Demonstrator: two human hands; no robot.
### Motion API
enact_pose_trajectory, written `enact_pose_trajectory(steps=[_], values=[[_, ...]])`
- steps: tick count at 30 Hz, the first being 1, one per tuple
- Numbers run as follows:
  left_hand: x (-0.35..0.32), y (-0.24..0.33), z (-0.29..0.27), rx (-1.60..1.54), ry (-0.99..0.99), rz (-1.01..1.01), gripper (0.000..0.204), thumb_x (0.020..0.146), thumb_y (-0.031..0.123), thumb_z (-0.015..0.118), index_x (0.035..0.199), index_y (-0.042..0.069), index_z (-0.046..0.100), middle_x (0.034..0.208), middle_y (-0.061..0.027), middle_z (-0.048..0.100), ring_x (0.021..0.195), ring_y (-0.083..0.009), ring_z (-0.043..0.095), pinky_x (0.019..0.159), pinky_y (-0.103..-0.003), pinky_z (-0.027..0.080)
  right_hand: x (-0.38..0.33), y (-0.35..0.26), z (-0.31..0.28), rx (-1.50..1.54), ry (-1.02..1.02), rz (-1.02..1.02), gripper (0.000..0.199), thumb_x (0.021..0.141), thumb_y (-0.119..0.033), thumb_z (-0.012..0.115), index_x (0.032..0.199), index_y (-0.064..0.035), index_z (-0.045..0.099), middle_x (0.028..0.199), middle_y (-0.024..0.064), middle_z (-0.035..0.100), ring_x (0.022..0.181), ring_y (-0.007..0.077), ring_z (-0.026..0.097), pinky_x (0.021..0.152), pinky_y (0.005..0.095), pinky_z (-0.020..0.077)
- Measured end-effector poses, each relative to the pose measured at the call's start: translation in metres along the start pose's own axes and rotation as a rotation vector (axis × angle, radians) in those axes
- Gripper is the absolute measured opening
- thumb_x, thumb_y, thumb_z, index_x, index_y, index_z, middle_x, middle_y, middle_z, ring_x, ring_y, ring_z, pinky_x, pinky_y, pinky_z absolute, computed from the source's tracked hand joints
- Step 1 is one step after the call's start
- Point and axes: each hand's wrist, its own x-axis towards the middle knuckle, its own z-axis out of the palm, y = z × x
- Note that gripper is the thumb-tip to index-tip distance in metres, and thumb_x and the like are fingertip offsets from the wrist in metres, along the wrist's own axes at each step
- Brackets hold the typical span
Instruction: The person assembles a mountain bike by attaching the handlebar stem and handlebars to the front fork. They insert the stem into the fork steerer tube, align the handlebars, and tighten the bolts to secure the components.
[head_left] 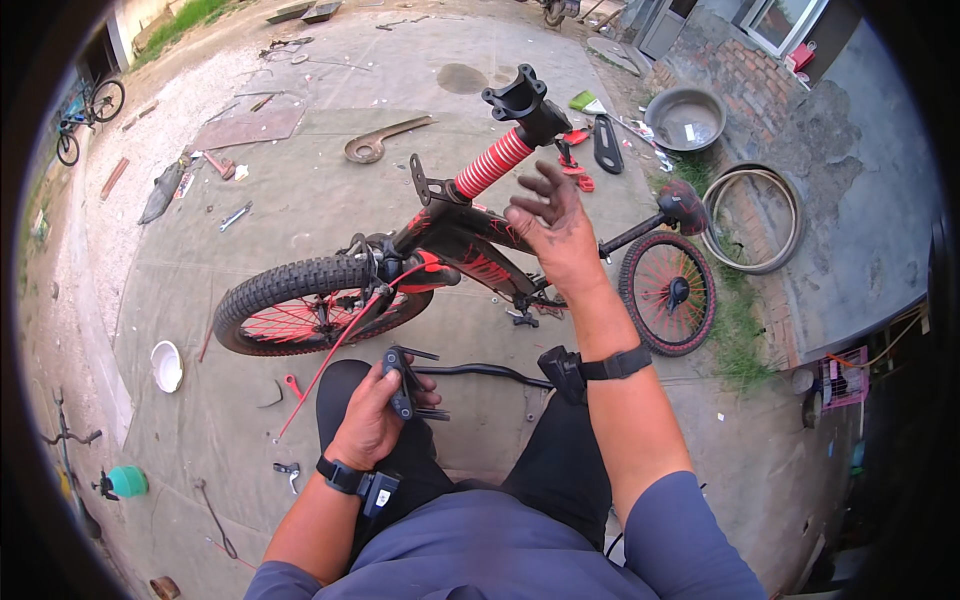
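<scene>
My left hand is wrapped round a dark folding multi-tool, with several of its slim keys swung out to the right. My right hand is raised over the bicycle frame, fingers apart and nothing in them. Just above it stands the black stem, its bar clamp uncovered, on a red-and-white ringed steering tube. The front wheel is to the left, with a loose red cable trailing toward me. A black handlebar lies across in front of my knees.
A rear wheel and saddle are at the right. Beyond lie a grey basin, tyres and a brush. On the left are a wrench, white bowl, brake lever and green sprayer.
</scene>
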Motion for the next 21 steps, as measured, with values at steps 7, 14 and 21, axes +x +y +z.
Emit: enact_pose_trajectory(steps=[7,14,21], values=[[0.003,-0.004,0.004,0.031,0.001,-0.002,0.04,0.106,0.029,0.056,0.136,0.003,0.051,0.112,-0.0197,0.068,0.099,-0.0327,0.07,0.091,-0.045,0.055,0.062,-0.058,-0.018,-0.382,-0.084,-0.303,0.087,0.079,-0.012,0.089,0.15,-0.0023,0.04,0.139,0.0151,0.054,0.124,0.0266,0.059,0.099,0.038,0.0553],[0.003,-0.005,0.007,0.032,0.005,-0.005,0.04,0.106,0.029,0.055,0.136,0.003,0.051,0.111,-0.0198,0.068,0.099,-0.0322,0.071,0.091,-0.046,0.056,0.097,-0.078,-0.036,-0.428,-0.423,-0.181,0.062,0.085,0.0,0.082,0.138,-0.0007,0.049,0.115,0.0063,0.068,0.107,0.0143,0.066,0.097,0.031,0.0555],[0.006,-0.006,0.006,0.039,-0.001,-0.006,0.04,0.106,0.028,0.056,0.135,0.002,0.05,0.111,-0.0204,0.068,0.098,-0.0322,0.071,0.092,-0.046,0.056,0.104,-0.089,-0.037,-0.432,-0.499,-0.071,0.059,0.082,-0.006,0.087,0.131,-0.0013,0.054,0.111,0.0057,0.071,0.102,0.0133,0.065,0.092,0.0302,0.0551]])
